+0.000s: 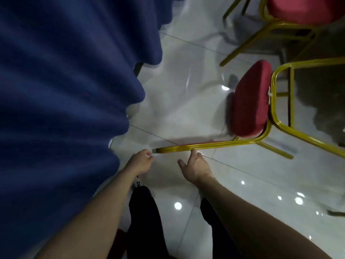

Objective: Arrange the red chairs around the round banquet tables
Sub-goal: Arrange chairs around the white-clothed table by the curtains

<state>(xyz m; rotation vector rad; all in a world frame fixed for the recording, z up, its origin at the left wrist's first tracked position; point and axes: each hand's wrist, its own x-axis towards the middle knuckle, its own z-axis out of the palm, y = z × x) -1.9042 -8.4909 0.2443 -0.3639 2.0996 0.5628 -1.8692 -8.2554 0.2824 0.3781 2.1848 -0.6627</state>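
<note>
Glossy white floor tiles (186, 81) are being recorded across the middle of the scene, with ceiling lights being reflected in them. A blue cloth (65, 90) is being observed hanging in deep folds down the whole left side. A red chair (250, 100) with a gold frame is being observed tilted at the right, its red cushion being turned toward the cloth. One long gold bar (205, 145) of its frame is being extended leftward to the hands. The right hand (196, 168) is being shown spread, a fingertip being laid against the bar's near side and the thumb standing apart. The left hand (142, 160) is being shown curled at the bar's left end; whether the tip is being pinched cannot be told through the blur. A second red chair (302, 10) is being noted at the far right, beyond the first.
</note>
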